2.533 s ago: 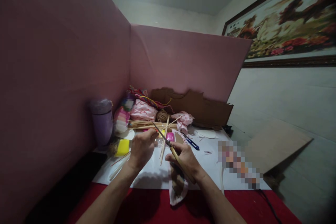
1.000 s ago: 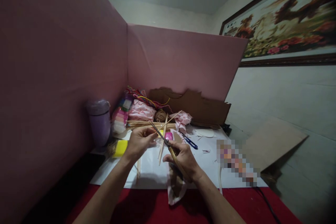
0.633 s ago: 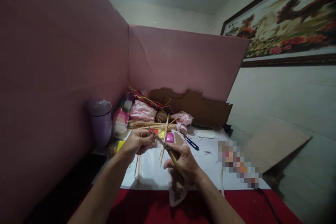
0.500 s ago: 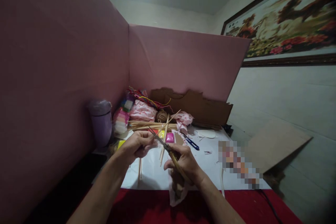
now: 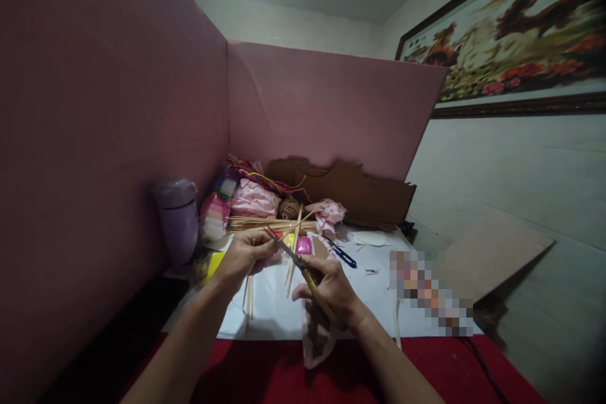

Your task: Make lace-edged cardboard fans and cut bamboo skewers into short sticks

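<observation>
My left hand [image 5: 246,259] is closed in a pinch on a thin wooden stick [image 5: 307,219], which slants up to the right over the table. My right hand [image 5: 334,290] is wrapped round the handles of a pair of scissors [image 5: 294,259]. Their blades point up-left, slightly apart, and reach the stick close beside my left fingertips. Below my left hand more thin sticks [image 5: 250,303] show; whether they are held or lying there I cannot tell. Under my right hand a cloth-edged brown piece [image 5: 316,336] overhangs the table's front part.
Behind my hands lie a bundle of sticks [image 5: 241,223], a twine ball [image 5: 288,207], pink dotted cloth [image 5: 255,198] and a pink packet [image 5: 303,245]. A blue-handled tool [image 5: 344,256] lies to the right. A purple lidded cup [image 5: 177,221] stands left, and torn cardboard [image 5: 350,192] leans at the back.
The view has shifted slightly, so things sit a little further left. Both hands keep nearly the same pose, with the scissors still at the stick.
</observation>
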